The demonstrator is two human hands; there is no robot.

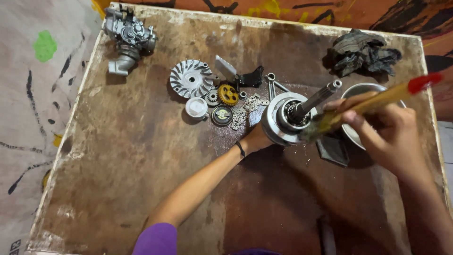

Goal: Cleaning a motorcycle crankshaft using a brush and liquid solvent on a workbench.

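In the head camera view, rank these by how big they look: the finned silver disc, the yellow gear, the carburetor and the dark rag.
Largest to smallest:
1. Dark rag
2. Carburetor and finned silver disc: too alike to rank
3. Yellow gear

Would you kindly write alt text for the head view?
A left hand steadies a round metal engine part while the right hand brushes it with a paintbrush. Small gears lie on the stained board.
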